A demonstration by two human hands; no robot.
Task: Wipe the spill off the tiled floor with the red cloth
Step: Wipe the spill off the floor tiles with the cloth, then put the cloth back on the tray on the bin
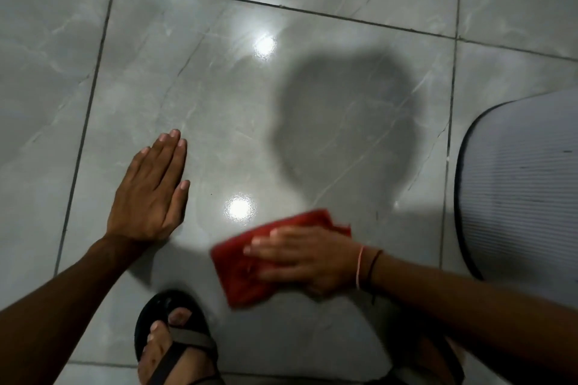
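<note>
The red cloth (240, 278) lies flat on the glossy grey tiled floor (219, 97), just ahead of my feet. My right hand (309, 256) presses down on it with the fingers stretched to the left; the cloth is blurred. My left hand (150, 194) rests palm-down on the tile to the left, about a hand's width from the cloth, and holds nothing. A faint wet film with a curved edge (200, 216) shows on the tile between the two hands, near a bright light reflection.
A pale ribbed mat with a dark rim (519, 184) lies at the right edge. My foot in a dark sandal (175, 344) stands just behind the cloth. A large dark shadow (347, 122) falls on the tile beyond the cloth. Dark grout lines cross the floor.
</note>
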